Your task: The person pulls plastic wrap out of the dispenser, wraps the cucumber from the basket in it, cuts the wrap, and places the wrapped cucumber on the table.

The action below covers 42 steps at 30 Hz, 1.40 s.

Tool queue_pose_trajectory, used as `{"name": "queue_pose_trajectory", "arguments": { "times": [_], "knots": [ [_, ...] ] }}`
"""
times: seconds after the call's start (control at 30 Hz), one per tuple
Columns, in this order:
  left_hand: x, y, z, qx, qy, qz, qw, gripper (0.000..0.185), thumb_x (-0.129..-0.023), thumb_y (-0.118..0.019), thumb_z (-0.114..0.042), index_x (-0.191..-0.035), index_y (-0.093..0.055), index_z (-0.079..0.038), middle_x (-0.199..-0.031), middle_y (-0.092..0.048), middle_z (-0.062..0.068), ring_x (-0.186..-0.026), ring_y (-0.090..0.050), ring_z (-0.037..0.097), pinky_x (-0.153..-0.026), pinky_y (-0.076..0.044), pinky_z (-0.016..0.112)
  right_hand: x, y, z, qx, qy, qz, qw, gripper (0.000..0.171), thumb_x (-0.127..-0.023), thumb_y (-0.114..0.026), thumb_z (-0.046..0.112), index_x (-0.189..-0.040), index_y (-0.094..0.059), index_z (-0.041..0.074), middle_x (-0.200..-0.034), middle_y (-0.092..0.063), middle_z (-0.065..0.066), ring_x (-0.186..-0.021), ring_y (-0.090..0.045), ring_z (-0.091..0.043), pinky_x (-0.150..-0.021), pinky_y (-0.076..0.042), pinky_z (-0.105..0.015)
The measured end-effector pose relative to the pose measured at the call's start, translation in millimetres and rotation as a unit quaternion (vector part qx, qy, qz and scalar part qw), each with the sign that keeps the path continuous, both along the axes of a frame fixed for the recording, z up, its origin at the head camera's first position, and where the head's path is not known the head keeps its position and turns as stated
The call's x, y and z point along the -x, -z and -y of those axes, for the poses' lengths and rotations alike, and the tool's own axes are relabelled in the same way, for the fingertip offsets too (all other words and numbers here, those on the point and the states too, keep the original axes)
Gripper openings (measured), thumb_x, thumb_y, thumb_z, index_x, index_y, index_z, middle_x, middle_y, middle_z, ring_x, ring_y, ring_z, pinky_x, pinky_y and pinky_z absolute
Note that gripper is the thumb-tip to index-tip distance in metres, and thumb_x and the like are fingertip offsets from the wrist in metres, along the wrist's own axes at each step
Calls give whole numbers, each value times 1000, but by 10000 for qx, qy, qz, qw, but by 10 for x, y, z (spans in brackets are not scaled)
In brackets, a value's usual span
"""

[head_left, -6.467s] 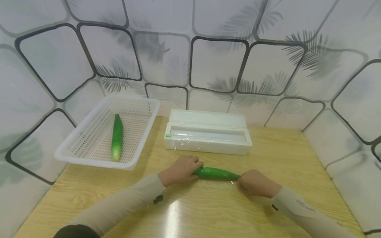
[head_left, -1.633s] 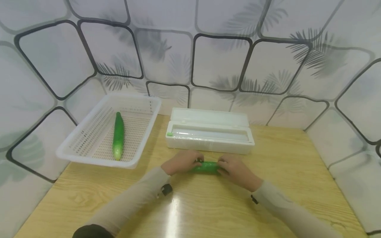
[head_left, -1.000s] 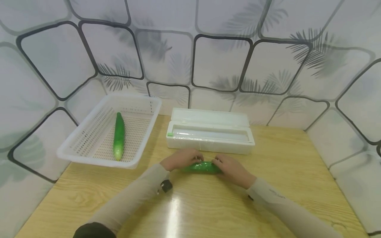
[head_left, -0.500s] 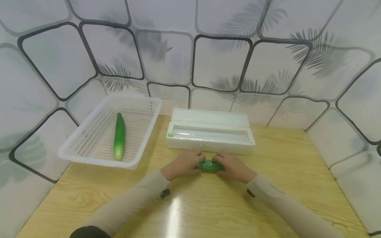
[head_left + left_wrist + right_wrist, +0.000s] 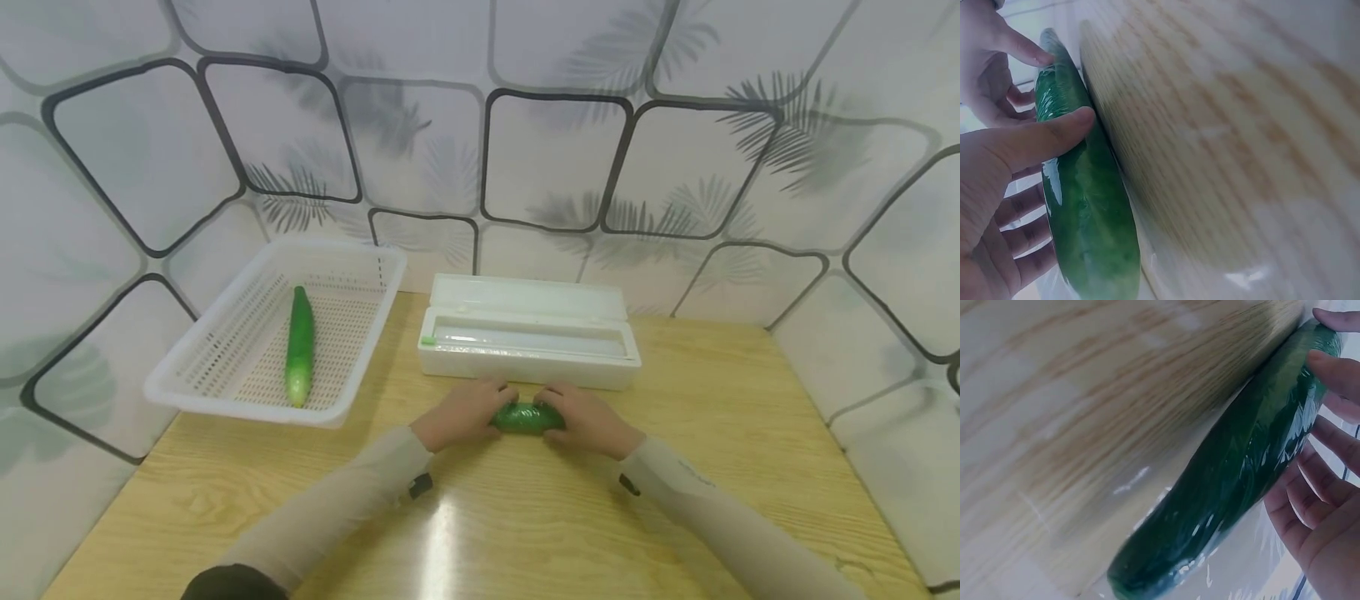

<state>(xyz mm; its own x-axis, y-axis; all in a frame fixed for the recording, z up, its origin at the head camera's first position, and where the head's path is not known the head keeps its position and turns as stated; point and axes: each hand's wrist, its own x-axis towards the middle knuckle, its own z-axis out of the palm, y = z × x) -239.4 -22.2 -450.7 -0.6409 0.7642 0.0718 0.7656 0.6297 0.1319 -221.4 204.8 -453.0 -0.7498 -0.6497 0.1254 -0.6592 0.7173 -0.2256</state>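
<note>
A cucumber lies crosswise on the table in front of the film box, with clear cling film clinging round it, glossy and wrinkled. My left hand grips its left part, thumb on the near side and fingers over the far side, as the left wrist view shows. On its right part my right hand holds it the same way, a short stretch of green showing between the hands. Both cucumber ends are hidden by my hands in the head view. Loose film shows beside the cucumber in the right wrist view.
Behind my hands stands a white cling film box, lid raised, with a roll inside and a green slider at its left. A white plastic basket at the left holds a second cucumber. A patterned wall backs the wooden table.
Since the earliest frame my right hand has moved left from the cucumber's right end, closer to my left hand. Over the last second my hands have shifted their grip along the cucumber.
</note>
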Motion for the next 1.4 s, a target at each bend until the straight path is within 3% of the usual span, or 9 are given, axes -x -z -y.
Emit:
{"name": "queue_pose_trajectory", "arguments": {
  "times": [0.27,0.83,1.2,1.3,1.4],
  "knots": [
    [14,-19,-29,135,-185,260,9994,49,-75,-77,-25,-118,-57,-15,-112,-61,1,-97,-60,15,-83,-53,27,-27,5,-48,80,220,-216,9995,45,-75,-77,30,-111,-62,6,-106,-62,-6,-92,-60,-17,-82,-54,-34],
    [63,-41,12,54,-270,565,9980,50,-79,-73,-22,-125,-55,-12,-121,-60,6,-106,-59,20,-91,-51,33,-7,86,25,-236,62,-931,9954,51,-66,-84,21,-106,-57,7,-103,-58,-7,-95,-58,-21,-87,-53,-36],
    [108,17,47,-212,-367,839,9956,55,-80,-72,-23,-129,-50,-11,-125,-57,6,-111,-57,19,-95,-50,34,3,87,54,-197,175,-959,9950,43,-69,-81,16,-103,-57,6,-99,-57,-5,-90,-57,-18,-83,-53,-34],
    [117,23,54,-291,-378,749,9960,58,-78,-74,-22,-130,-49,-11,-125,-57,5,-112,-57,20,-96,-49,35,2,78,58,-162,177,-961,9951,43,-69,-81,16,-103,-57,5,-99,-58,-5,-90,-58,-18,-83,-53,-34],
    [104,28,44,-296,-308,393,9983,57,-76,-76,-23,-126,-52,-11,-121,-58,5,-109,-58,20,-95,-49,35,-1,81,52,-150,159,-949,9952,44,-69,-82,16,-104,-57,5,-100,-59,-6,-91,-58,-19,-84,-53,-34]
  ]
}}
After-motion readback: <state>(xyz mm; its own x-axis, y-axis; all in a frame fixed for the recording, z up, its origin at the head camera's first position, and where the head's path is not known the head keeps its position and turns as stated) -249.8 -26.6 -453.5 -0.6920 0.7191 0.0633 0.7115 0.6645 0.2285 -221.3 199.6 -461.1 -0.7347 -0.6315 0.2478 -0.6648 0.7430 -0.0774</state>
